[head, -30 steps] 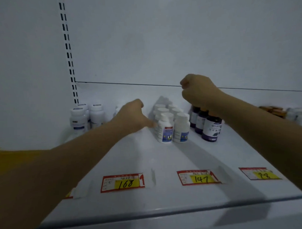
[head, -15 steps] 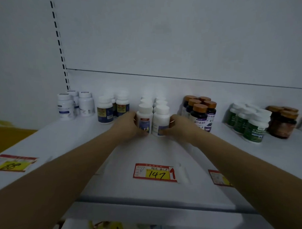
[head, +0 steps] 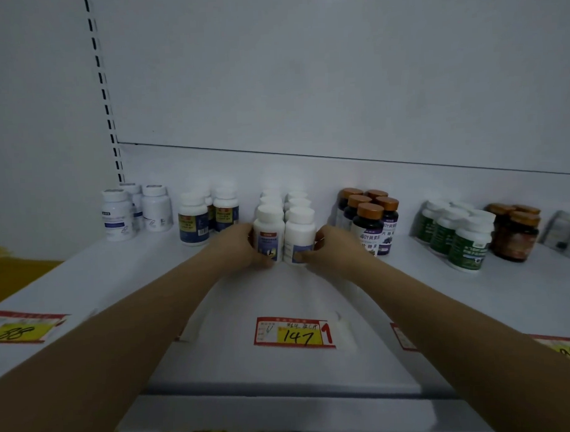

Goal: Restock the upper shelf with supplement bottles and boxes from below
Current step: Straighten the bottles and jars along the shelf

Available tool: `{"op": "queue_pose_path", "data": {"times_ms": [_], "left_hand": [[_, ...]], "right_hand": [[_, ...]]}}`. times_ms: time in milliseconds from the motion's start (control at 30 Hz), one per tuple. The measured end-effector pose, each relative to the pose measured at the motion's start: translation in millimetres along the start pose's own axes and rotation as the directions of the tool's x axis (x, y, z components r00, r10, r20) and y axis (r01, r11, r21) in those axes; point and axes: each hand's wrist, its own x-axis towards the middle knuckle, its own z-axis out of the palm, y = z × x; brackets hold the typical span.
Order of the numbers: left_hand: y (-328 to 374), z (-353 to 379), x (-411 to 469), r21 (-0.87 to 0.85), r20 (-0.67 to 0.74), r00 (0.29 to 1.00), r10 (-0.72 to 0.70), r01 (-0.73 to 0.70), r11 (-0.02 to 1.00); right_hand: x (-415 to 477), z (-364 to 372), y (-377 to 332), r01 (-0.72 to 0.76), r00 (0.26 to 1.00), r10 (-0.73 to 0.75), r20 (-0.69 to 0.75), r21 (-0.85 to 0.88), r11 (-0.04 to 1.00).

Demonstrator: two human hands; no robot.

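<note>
Head view, price tag [head: 294, 332] reads 147

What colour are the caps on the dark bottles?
Copper-orange caps, clearest in the head view.

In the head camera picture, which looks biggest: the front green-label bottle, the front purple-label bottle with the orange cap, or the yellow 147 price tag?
1. Yellow 147 price tag, widest, though nearest the camera.
2. Front green-label bottle and front purple-label bottle with orange cap look alike; I won't rank them.
</note>
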Motion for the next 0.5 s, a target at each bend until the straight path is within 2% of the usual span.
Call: {"op": "queue_pose_path", "data": {"times_ms": [133, 200, 267, 333, 400, 433, 500], "left_hand": [[17, -9, -14, 0.084, 0.089, 0.991, -0.097, 0.089, 0.992], [34, -14, -26, 0.298, 0.008, 0.996, -0.085, 0.079, 0.951], [50, -16, -35, 0.413, -0.153, 0.988, 0.019, 0.046, 0.91], [70, -10, -40, 0.365, -0.249, 0.949, 0.191, -0.091, 0.926], [96, 2, -46, 0.24, -0.178, 0.944, 0.279, -0.234, 0.942], [110, 11, -47, 0.154, -0.099, 0.96, 0.261, -0.245, 0.957], [136, 31, -43, 0.022, 0.058, 0.984, 0.167, -0.169, 0.985]], "right_hand": [[-18, -12, -3, -0.037, 0.996, 0.039, 0.079, -0.022, 0.999], [-34, -24, 0, -0.037, 0.991, 0.047, 0.123, -0.076, 0.996], [-46, -40, 6, -0.038, 0.981, 0.061, 0.182, -0.126, 0.991], [-55, -60, 20, -0.054, 0.966, 0.087, 0.242, -0.142, 0.988], [-57, -80, 42, -0.123, 0.955, 0.153, 0.254, -0.13, 0.984], [-58, -88, 54, -0.157, 0.949, 0.187, 0.252, -0.134, 0.978], [-55, -100, 80, -0.196, 0.943, 0.228, 0.24, -0.15, 0.969]]}}
